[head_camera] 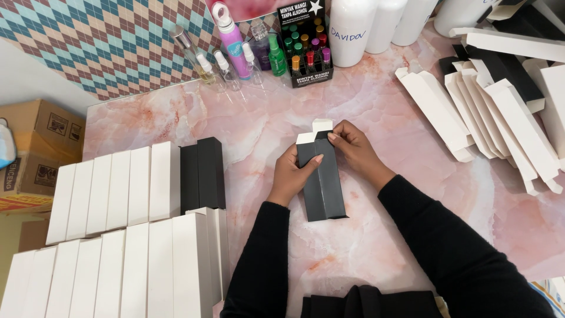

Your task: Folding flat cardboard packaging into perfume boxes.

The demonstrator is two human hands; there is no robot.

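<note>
Left hand: the left hand [292,175] is in the middle of the frame, its fingers closed around the left edge of a tall black box [321,179], the thumb lying across the front face.
Right hand: the right hand [355,148] is just right of the box top, fingers bent and pinching the upper right corner beside the flaps.
Black box: it stands in the centre of the frame, a little tilted, its lower end on the pink marble table [376,100] – the top end is open, and the white inside of two flaps [315,131] shows above the fingers.
Finished boxes: in the lower left of the frame white boxes [112,235] lie side by side in two rows, touching each other; two black boxes [203,172] lie at the right end of the upper row.
Flat cartons: in the upper right, unfolded white cartons [494,118] are spread like a fan (some black ones lie under and behind them).
Bottles: at the upper centre stand small spray bottles [226,56] and a black display box of little coloured vials [306,47]; white containers [371,23] stand just right of it.
Left edge: brown cardboard boxes [35,141] stand off the table, at the left of the frame.
</note>
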